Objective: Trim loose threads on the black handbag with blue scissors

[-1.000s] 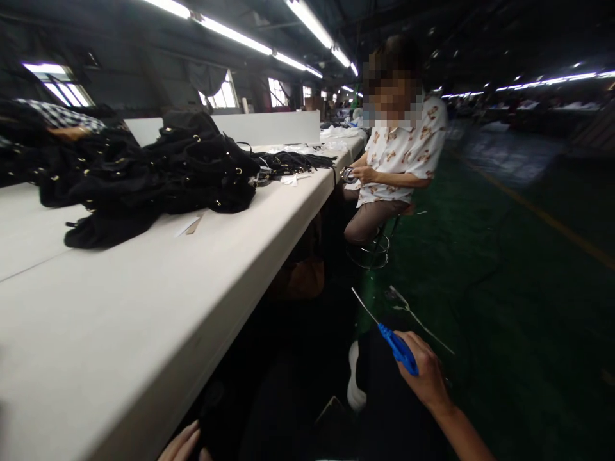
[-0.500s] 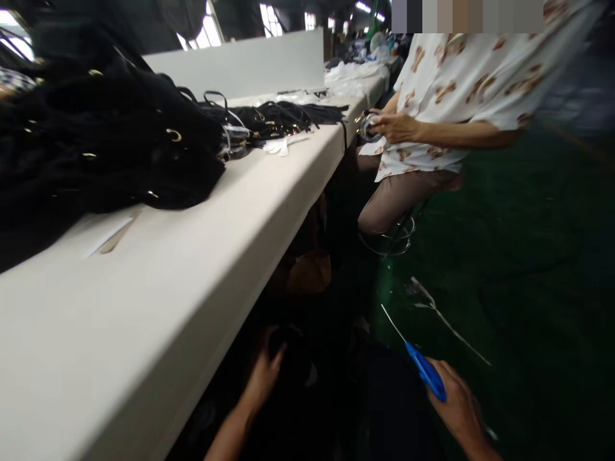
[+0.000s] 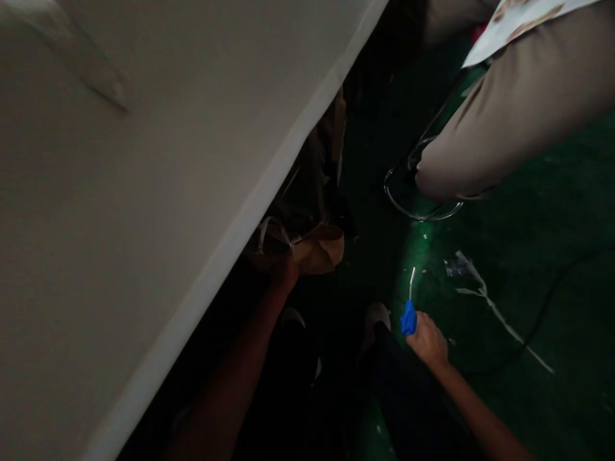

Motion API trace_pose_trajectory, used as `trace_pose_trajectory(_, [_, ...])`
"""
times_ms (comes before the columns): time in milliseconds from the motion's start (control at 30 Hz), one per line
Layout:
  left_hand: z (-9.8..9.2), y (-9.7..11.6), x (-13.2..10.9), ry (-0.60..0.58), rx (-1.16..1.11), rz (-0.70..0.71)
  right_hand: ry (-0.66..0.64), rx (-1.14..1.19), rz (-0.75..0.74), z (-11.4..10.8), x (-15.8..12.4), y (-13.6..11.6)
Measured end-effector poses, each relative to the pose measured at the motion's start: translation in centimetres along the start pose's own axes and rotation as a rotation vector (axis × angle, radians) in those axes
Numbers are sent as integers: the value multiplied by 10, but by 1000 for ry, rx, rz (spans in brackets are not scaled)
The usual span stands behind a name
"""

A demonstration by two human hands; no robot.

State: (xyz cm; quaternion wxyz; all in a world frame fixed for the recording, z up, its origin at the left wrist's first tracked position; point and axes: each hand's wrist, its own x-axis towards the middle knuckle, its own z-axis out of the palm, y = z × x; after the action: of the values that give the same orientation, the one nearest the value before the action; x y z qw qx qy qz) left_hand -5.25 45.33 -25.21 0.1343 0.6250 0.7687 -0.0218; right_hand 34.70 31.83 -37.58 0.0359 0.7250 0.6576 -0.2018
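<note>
view tipped down under the table edge, left arm stretched farther in

since half a second before, the black pile on top had gone out of sight and the white table (image 3: pixel 144 160) filled the left side; the left hand (image 3: pixel 284 272) had pushed on from the dark gap to a brown bundle (image 3: pixel 317 250) beneath the table edge, arm nearly straight (too dim to tell whether its fingers gripped or only touched). the right hand (image 3: pixel 427 339) stayed low by the person's own leg, fist wrapped round the blue-handled scissors (image 3: pixel 409 318), blade pointing away over the green floor (image 3: pixel 528 256), apart from the bundle. a co-worker's knee (image 3: pixel 504 121) and a stool ring (image 3: pixel 418 208) sat beyond, pale scraps (image 3: pixel 475 282) near the blade.
</note>
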Motion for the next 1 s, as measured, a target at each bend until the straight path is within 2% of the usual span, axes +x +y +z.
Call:
trace_pose_trajectory(167, [21,-24,-44,3,4,73,-93,-75,75,39,42,-3])
trace_pose_trajectory(267, [27,-41,-59,-36,-9,284,-163,-112,55,56,57,-3])
trace_pose_trajectory(367, [32,-48,-67,-149,7,493,-217,-150,28,72,65,-2])
trace_pose_trajectory(433, [33,-47,-68,-204,12,530,-242,-171,24,81,70,-1])
trace_pose_trajectory(567, [32,-42,-67,-233,-17,544,-269,-194,62,94,81,3])
trace_pose_trajectory(633, [32,-43,-68,-329,-84,536,-277,-191,86,99,87,6])
trace_pose_trajectory(733, [37,-50,-68,-608,-283,400,-290,-180,111,105,96,9])
trace_pose_trajectory(800, [42,-57,-67,-787,-461,229,-296,-177,131,107,101,10])
trace_pose_trajectory(867, [48,-64,-65,-901,-678,20,-301,-176,148,109,104,11])
trace_pose_trajectory(933, [54,-66,-62,-913,-889,-167,-306,-175,150,108,104,11])
trace_pose_trajectory(1000, [59,-64,-60,-837,-1009,-304,-307,-171,141,106,104,10])
